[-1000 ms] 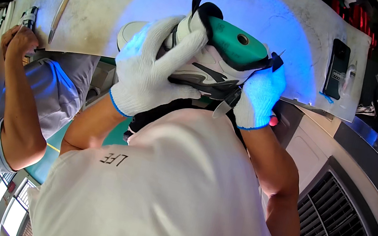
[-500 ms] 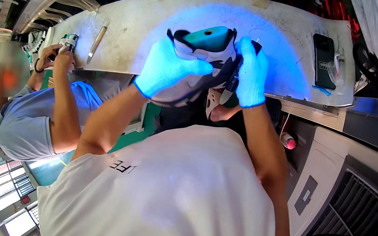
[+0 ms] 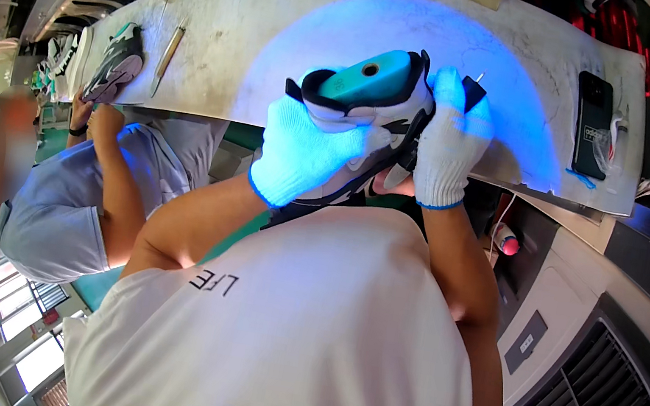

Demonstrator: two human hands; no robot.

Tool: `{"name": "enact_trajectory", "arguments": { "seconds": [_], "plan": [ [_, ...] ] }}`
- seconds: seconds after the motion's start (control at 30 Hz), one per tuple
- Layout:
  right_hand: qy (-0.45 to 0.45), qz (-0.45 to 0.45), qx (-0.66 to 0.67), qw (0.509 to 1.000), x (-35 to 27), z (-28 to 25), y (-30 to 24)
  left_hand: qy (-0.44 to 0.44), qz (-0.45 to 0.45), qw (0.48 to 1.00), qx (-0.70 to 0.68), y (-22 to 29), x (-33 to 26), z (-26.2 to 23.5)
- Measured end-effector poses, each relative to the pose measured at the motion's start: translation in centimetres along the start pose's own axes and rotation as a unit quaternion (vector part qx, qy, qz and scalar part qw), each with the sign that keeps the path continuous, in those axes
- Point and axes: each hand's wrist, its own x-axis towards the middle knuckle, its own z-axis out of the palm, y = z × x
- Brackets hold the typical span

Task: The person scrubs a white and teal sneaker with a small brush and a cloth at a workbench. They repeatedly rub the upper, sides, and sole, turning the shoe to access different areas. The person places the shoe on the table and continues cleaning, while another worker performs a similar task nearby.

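Over the blue-lit white workbench, both gloved hands, left hand and right hand, grip a shoe.

From my head view I see both gloved hands clasped on a sneaker with a teal last inside it: my left hand wraps its side, my right hand grips the heel end, held over the blue-lit white tabletop. A black phone lies at the tabletop's right. On the left, a co-worker in a blue shirt holds another sneaker beside a metal tool.
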Motion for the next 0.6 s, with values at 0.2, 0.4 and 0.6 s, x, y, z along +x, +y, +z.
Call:
{"name": "enact_trajectory", "arguments": {
  "seconds": [0.2, 0.4, 0.6],
  "plan": [
    [-0.138, 0.077, 0.051, 0.986, 4.8, -2.5, -1.7, -0.111, 0.139, 0.983, -0.045, -0.5, 4.4, -3.3],
    [0.005, 0.060, -0.089, 0.994, 10.3, -8.5, -2.7, -0.167, 0.103, 0.981, 0.006, -0.8, 7.2, -7.1],
    [-0.124, 0.039, 0.137, 0.982, 12.5, -9.9, -2.8, -0.101, 0.127, 0.984, 0.072, -1.6, 7.6, -6.4]
  ]
}}
